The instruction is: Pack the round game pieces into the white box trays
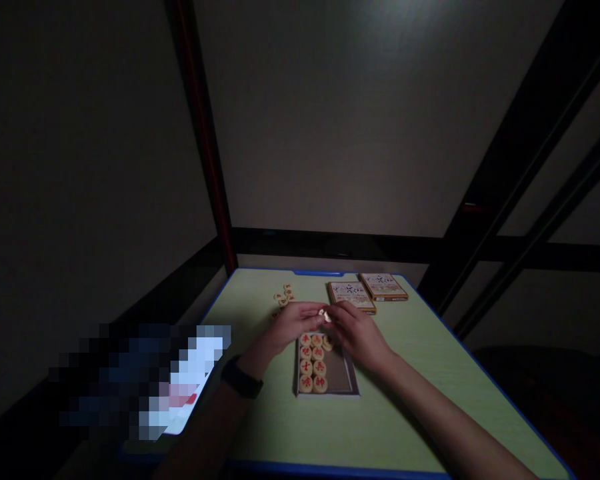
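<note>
My left hand (294, 324) and my right hand (356, 331) meet above the far end of a shallow open box (341, 373). Between their fingertips is a small pale round xiangqi piece (324, 315), gripped from both sides; its marking is too small to read. Inside the box, wooden xiangqi pieces (320, 368) with red characters lie face up in two columns along the left, and another piece (328, 343) starts a third column, partly covered by my right hand. Loose xiangqi pieces (287, 292) lie behind my left hand, some hidden by it.
Two flat printed boxes, a nearer one (351, 297) and a farther one (384, 287), lie at the back right of the green table (430, 400). A lit screen (193, 380), partly pixelated, is at the left edge. Walls stand behind and to the left.
</note>
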Motion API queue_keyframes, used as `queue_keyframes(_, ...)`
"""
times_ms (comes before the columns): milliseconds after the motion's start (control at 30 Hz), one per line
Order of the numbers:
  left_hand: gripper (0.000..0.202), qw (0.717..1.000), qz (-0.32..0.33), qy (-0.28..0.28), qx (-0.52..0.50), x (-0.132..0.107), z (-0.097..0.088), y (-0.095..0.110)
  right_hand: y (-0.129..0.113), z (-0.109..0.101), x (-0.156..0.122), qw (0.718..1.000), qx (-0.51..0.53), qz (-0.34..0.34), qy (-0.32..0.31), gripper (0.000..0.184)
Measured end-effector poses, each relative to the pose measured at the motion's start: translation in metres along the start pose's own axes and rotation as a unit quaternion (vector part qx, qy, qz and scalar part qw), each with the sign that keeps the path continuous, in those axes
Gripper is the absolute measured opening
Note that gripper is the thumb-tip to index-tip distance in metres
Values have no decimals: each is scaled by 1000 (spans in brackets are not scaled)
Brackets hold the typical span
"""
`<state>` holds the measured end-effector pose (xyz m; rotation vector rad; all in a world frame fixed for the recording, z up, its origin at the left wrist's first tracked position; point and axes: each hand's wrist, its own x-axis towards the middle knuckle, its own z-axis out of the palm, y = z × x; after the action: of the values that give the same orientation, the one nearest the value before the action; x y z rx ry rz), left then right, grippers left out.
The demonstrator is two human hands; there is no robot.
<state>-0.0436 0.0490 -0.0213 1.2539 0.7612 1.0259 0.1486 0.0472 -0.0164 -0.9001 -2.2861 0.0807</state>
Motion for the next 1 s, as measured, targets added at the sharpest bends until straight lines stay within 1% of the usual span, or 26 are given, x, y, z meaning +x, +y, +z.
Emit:
queue_keyframes(67,50,1000,-7,-4,-5,-1,-2,1,2,1,0,999,24,6,29,19)
queue_keyframes(133,47,1000,-10,5,-9,-1,-4,1,3,2,0,997,50,13,50,17)
queue_keyframes(267,46,999,-12,24,-33,0,-2,0,-2,2,0,994,86,21,66,17)
queue_keyframes(433,44,995,-32,-7,-98,-4,3,5,-9,0,0,990,107,-3,97,17)
queue_keyframes(633,39,987,-59,-50,-141,-9,6,7,-13,0,-2,986,112,-31,121,18)
queue_keyframes(833,38,987,-57,-53,-143,-11,7,12,-17,1,-2,982,120,-42,136,19)
queue_keyframes(933,39,986,-57,-58,-143,-12,7,13,-18,1,-2,980,131,-49,139,27)
queue_keyframes(1000,39,986,-58,-61,-143,-12,7,13,-19,1,-2,978,137,-57,144,27)
